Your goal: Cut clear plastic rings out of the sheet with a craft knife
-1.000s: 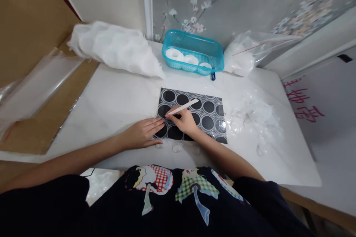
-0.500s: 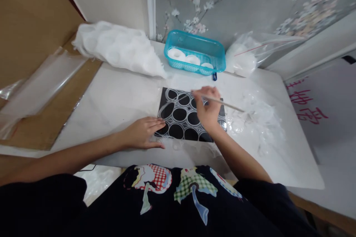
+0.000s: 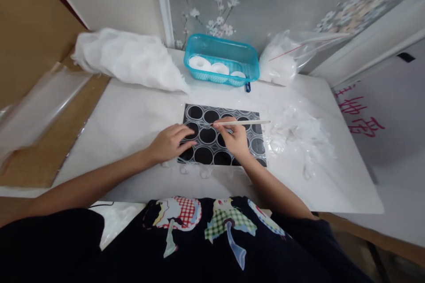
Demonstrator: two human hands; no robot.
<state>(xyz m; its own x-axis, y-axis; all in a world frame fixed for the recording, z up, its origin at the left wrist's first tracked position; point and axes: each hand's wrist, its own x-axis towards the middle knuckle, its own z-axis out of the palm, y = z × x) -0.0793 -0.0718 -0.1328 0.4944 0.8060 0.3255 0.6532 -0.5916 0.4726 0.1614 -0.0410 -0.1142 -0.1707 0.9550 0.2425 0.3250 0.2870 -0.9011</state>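
A black sheet (image 3: 203, 155) lies flat on the white table, patterned with rows of dark circles outlined in white and grey. Over its upper middle, my right hand (image 3: 236, 139) pinches a thin, pale stick-like tool (image 3: 254, 122). The tool's tip points left, close to the sheet's surface; its exact kind cannot be made out. My left hand (image 3: 170, 143) hovers at the sheet's left edge, thumb and fingers apart, fingertips over the left-hand circles. Whether those fingertips touch the sheet is unclear. Thin clear scraps (image 3: 203, 172) lie along its near edge.
Behind the sheet stands a turquoise basket (image 3: 255, 68) with white rolls inside, a small blue object (image 3: 248, 87) beside it. A white bundle (image 3: 126, 57) is at back left, a clear bag (image 3: 282, 64) at back right. Clear film scraps (image 3: 299, 137) pile up on the right.
My right hand has moved left across the sheet, and the tool has turned nearly level. My left hand has lifted slightly and its fingers have spread. The view has shifted slightly.
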